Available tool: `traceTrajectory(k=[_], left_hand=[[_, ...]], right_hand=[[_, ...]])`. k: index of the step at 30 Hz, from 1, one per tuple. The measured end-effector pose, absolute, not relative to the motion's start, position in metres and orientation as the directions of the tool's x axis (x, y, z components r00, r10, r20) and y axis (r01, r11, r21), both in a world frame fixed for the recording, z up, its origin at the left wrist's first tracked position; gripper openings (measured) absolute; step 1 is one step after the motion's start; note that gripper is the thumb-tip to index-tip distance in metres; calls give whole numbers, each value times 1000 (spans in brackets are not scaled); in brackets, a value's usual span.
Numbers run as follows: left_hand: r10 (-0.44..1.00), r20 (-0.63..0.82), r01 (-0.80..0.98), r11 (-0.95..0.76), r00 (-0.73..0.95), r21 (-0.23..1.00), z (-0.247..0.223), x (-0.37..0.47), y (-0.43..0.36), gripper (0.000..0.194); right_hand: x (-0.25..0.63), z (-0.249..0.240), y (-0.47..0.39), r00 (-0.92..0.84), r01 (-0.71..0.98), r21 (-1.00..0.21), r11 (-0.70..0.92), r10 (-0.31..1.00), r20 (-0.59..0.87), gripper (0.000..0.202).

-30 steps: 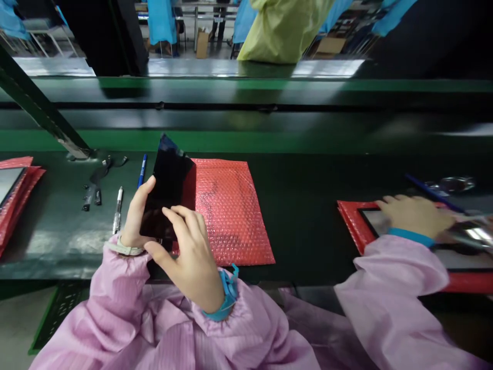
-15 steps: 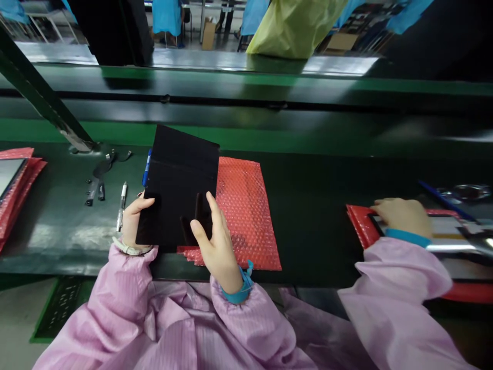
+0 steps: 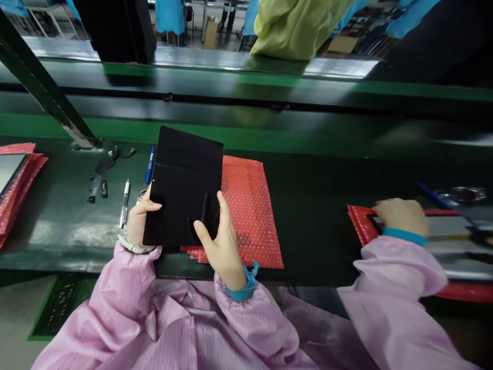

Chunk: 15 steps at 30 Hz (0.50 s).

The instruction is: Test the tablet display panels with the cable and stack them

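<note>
A glossy black flat panel is held tilted above the dark green bench. My left hand grips its lower left edge, the thumb on the front face and the other fingers hidden behind. At the lower right edge is my right hand, thumb and forefinger apart around the panel's side, its other fingers out of sight. Behind and to the right of the panel lies a red bubble-wrap bag, partly covered by it.
Left of my hands lie a white pen, a blue marker and small black cables. Red wrap holds a panel at far left. At right, a co-worker's hand rests on another wrapped panel. A green post slants at upper left.
The panel and both my hands have shifted slightly right in view. More of the blue marker shows beside the panel. The dark reflection on the panel has moved.
</note>
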<state>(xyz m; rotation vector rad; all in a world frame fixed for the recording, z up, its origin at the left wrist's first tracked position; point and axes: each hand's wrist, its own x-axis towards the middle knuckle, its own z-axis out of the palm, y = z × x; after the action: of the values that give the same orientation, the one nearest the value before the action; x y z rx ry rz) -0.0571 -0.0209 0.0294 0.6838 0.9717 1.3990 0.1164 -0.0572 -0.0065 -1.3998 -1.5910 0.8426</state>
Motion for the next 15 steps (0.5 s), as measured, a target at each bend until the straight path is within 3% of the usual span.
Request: traceTrajectory(k=[4, 8, 11, 15], left_hand=[[987, -150, -481, 101, -64, 871, 38, -54, -23, 65], [997, -70, -358, 57, -24, 932, 56, -37, -23, 69], [998, -12, -291, 28, 57, 956, 66, -18, -20, 63], [967, 60, -204, -8, 249, 979, 70, -10, -26, 52]], right_hand=[[118, -9, -58, -22, 537, -825, 174, 981, 193, 90], [121, -7, -57, -327, 617, -635, 465, 885, 331, 110], [121, -8, -57, -421, 539, -593, 598, 801, 426, 89], [121, -20, -62, -183, 575, -663, 479, 865, 467, 66]])
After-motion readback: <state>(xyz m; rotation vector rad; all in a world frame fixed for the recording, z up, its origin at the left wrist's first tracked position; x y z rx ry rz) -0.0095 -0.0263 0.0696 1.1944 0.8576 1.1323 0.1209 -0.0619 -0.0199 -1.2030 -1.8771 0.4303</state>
